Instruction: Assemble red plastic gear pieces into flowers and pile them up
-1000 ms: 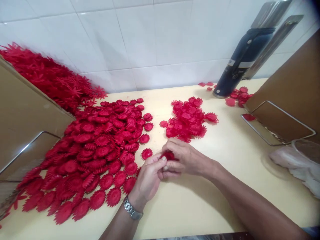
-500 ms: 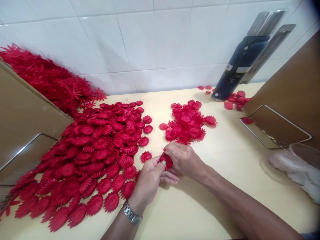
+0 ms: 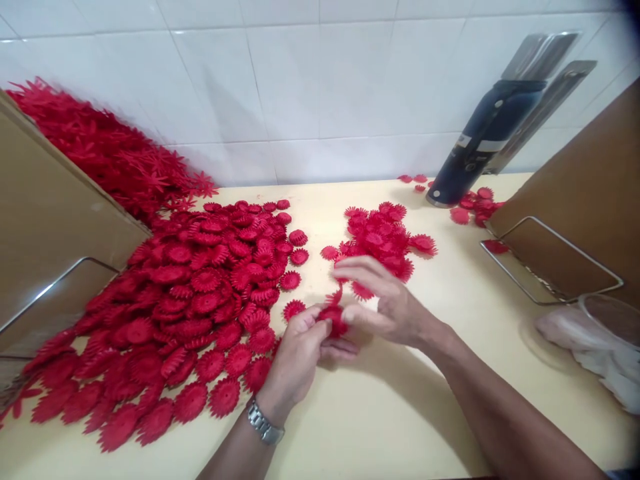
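Between its thumb and fingers, my left hand (image 3: 296, 350) pinches a red scalloped flower piece (image 3: 332, 318). A watch is on the left wrist. My right hand (image 3: 400, 303) is just right of this piece, its fingers spread and slightly blurred. Its thumb is close to the piece's edge; whether they touch I cannot tell. A thin red strip stands up from the piece below the right fingers. Behind the right hand lies a small heap of fringed red flower pieces (image 3: 377, 235). Left of my left hand spreads a large pile of thicker red flower pieces (image 3: 205, 280).
Star-shaped red cutouts (image 3: 115, 153) are heaped behind a cardboard panel (image 3: 60, 207) at left. A dark blue bottle (image 3: 477, 137) stands against the tiled wall at back right. A metal bookend (image 3: 550, 260), a brown board (image 3: 585, 180) and a plastic-wrapped container (image 3: 590, 340) are at right.
My right hand has come off the flower piece, shifted slightly right and up, and spread its fingers. My left hand keeps its pinch in nearly the same place.
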Available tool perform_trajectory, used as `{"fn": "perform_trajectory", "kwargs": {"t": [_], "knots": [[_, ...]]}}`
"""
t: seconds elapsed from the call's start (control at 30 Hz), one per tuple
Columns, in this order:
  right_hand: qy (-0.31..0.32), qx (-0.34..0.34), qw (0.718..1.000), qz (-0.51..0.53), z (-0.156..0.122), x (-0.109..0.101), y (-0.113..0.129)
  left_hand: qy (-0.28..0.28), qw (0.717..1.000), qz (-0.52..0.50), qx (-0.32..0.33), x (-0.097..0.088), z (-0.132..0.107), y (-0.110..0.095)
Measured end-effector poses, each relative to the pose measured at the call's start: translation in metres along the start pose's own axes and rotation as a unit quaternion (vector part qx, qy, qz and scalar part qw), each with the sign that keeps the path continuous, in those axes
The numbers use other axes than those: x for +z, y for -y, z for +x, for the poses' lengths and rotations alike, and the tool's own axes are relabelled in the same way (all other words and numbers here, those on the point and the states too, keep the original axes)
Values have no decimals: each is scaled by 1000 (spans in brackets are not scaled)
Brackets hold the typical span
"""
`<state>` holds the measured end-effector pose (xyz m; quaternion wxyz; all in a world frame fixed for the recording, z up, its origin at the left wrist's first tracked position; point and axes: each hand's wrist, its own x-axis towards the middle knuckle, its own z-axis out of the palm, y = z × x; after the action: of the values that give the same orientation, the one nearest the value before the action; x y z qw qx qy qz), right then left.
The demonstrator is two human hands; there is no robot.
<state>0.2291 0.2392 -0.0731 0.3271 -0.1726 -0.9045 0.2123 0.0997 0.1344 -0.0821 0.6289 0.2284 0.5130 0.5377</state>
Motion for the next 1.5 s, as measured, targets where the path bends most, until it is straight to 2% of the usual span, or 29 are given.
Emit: {"fn": "perform_trajectory", "kwargs": {"t": [0.1, 0.17, 0.2, 0.27, 0.33, 0.4, 0.47, 0.5, 0.57, 0.63, 0.7, 0.77, 0.87, 0.97, 1.07, 1.2, 1.27, 1.33, 1.43, 1.5], "knots": [[60, -9, 994, 89, 0, 13, 12, 21, 999, 24, -2, 0, 0, 1], [58, 17, 991, 118, -1, 16, 8, 24, 999, 48, -10, -1, -1, 2], [35, 34, 992, 115, -2, 15, 4, 20, 998, 59, -15, -1, -1, 2], [-52, 67, 995, 54, -3, 8, -10, 14, 997, 69, -25, -2, -2, 3], [-130, 97, 985, -60, -5, -2, -26, 13, 997, 65, -28, -3, -2, 3], [-142, 119, 967, -177, -6, -12, -37, 10, 999, 50, -19, -3, -2, 2], [-117, 123, 954, -246, -7, -16, -39, -1, 1000, 25, -15, -3, -2, 1], [-107, 115, 956, -248, -7, -16, -36, -8, 1000, 11, -16, -2, -2, 1], [-61, 74, 980, -174, -6, -11, -24, -10, 1000, -17, -18, -3, -1, 0], [22, 30, 997, -65, -4, -2, -10, 13, 999, -42, -12, -3, 0, 1], [95, 14, 995, 2, -3, 7, 2, 40, 997, -60, -1, -4, 0, 2], [113, 14, 993, 23, -2, 14, 6, 54, 997, -60, 5, -6, 0, 2], [94, -3, 995, 37, -2, 18, 4, 52, 998, -33, 9, -6, -1, 3], [81, -20, 996, 6, -5, 20, 2, 46, 999, -5, 12, -4, 0, 3], [55, -33, 996, -58, -7, 28, 5, 14, 999, 36, 24, -1, 2, 5], [-28, -42, 983, -178, -6, 37, 3, -37, 997, 70, 23, 0, 4, 7], [-83, -14, 968, -236, -5, 30, -8, -41, 997, 67, 7, -1, 2, 8], [-125, 44, 947, -294, -5, 16, -24, -42, 998, 53, 1, -2, 1, 7], [-138, 121, 915, -359, -5, -9, -40, -33, 999, 26, 8, -4, 0, 7], [-135, 115, 924, -339, -5, -16, -39, -28, 1000, 0, 8, -5, 1, 7]]}}
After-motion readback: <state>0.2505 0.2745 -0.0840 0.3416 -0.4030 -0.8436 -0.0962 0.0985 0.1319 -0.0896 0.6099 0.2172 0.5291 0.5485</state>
